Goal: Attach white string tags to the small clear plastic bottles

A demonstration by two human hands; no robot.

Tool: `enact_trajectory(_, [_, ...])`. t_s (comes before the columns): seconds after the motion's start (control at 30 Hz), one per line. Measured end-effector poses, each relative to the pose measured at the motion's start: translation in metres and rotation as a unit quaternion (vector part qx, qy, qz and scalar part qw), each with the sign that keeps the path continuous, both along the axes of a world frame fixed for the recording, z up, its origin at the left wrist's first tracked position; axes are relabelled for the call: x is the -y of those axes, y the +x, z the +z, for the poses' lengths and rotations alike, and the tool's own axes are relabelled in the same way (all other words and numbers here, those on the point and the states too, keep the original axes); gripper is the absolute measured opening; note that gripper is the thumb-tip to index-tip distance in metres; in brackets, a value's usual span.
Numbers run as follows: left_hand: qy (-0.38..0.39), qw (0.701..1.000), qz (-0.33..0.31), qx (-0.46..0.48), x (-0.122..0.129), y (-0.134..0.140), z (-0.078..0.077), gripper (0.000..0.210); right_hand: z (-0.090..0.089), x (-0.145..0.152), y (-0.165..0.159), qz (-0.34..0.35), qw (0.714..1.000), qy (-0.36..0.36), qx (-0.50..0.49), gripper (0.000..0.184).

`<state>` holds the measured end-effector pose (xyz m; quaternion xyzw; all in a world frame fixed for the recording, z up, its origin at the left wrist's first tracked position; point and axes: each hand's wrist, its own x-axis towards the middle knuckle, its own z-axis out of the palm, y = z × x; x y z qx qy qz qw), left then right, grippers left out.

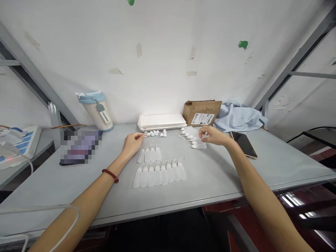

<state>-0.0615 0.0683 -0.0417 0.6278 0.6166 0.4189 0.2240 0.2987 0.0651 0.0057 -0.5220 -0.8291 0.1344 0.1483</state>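
Observation:
My left hand (pixel 133 144) rests on the table with thumb and fingertips pinched beside a cluster of small white caps (pixel 152 133); anything between the fingertips is too small to make out. At the right, my right hand (pixel 213 135) has its fingers curled closed at a pile of translucent white bottles (pixel 189 132) with thin stems pointing left. Part of one translucent bottle (pixel 206 135) shows at those fingers. In front of my hands, similar flat bottles with thin curved stems lie side by side: a short row (pixel 150 154) and a longer row (pixel 160 175) nearer the edge.
White trays (pixel 162 120) and a cardboard box (pixel 202 112) stand along the wall, with a light blue cloth (pixel 236 117) alongside. One phone (pixel 244 144) lies right. A tumbler (pixel 96 111) and a blurred flat item (pixel 80 148) are left. A white cable (pixel 39 209) crosses my left forearm.

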Motion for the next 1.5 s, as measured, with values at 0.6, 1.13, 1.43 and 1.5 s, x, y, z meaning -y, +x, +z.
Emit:
enact_trajectory(0.6, [0.07,0.981,-0.049,-0.176,0.002,0.0,-0.001,0.033,0.005,0.007,-0.005,-0.004,1.0,0.006,-0.023,0.006])
enact_trajectory(1.13, [0.067,0.973,-0.06,-0.21,0.0,0.0,-0.002,0.034,0.022,0.05,-0.064,0.226,0.928,-0.272,-0.115,0.022])
enact_trajectory(1.43, [0.046,0.965,-0.046,-0.253,-0.001,-0.002,-0.002,0.032,0.013,0.057,-0.077,0.306,0.866,-0.389,-0.07,0.031])
enact_trajectory(1.5, [0.045,0.964,-0.043,-0.26,0.0,-0.002,-0.002,0.032,0.013,0.056,-0.076,0.3,0.868,-0.39,-0.064,0.031])
